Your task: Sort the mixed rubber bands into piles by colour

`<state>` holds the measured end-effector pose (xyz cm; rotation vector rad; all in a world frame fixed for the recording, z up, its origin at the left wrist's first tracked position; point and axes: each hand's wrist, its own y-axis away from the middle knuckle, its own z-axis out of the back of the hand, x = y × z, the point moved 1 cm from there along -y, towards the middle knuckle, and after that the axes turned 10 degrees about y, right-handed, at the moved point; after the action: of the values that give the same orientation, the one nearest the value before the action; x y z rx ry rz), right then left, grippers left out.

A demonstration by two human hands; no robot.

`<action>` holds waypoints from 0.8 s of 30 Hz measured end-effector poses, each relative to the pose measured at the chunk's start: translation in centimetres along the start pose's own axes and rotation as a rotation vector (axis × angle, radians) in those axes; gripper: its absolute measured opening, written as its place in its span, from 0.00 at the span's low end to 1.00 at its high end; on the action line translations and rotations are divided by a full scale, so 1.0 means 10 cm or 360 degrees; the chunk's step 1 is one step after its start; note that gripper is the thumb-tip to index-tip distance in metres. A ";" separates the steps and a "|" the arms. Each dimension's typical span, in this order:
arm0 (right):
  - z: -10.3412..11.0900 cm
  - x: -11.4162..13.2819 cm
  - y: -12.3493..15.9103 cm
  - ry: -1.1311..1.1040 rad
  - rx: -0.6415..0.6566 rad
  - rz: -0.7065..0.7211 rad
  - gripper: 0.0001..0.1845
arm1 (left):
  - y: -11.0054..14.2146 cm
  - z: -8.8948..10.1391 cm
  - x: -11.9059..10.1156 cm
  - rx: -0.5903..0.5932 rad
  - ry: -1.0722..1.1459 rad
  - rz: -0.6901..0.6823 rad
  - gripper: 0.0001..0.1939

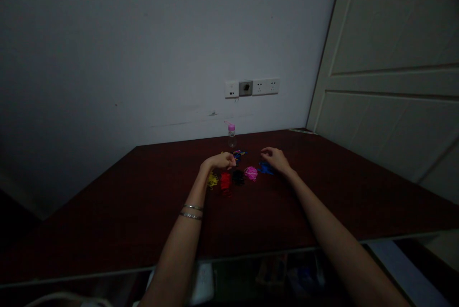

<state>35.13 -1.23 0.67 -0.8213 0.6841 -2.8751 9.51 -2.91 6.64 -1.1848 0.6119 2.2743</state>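
Small piles of thin, loop-like pieces, perhaps rubber bands, lie in a row on the dark red table: a yellow pile, a red pile, a black pile, a pink pile and a blue pile. Behind them is a mixed-colour pile. My left hand hovers over the yellow and red piles beside the mixed one, fingers curled together; anything in them is too small to see. Above the blue pile, my right hand has bent fingers slightly apart, with nothing visible between them.
A clear bottle with a pink cap stands at the table's back, near the wall. Sockets and switches are on the wall above. A pale panelled door borders the right side. Below the table's front edge are dim stored items.
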 end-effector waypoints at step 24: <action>-0.03 -0.04 -0.02 -0.0072 0.0046 -0.0010 0.14 | -0.19 -0.06 0.19 -0.0011 -0.0108 -0.0048 0.05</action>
<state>35.33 -0.88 0.34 -0.8833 0.6349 -2.8552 10.12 -1.34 4.45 -1.1078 0.5575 2.2828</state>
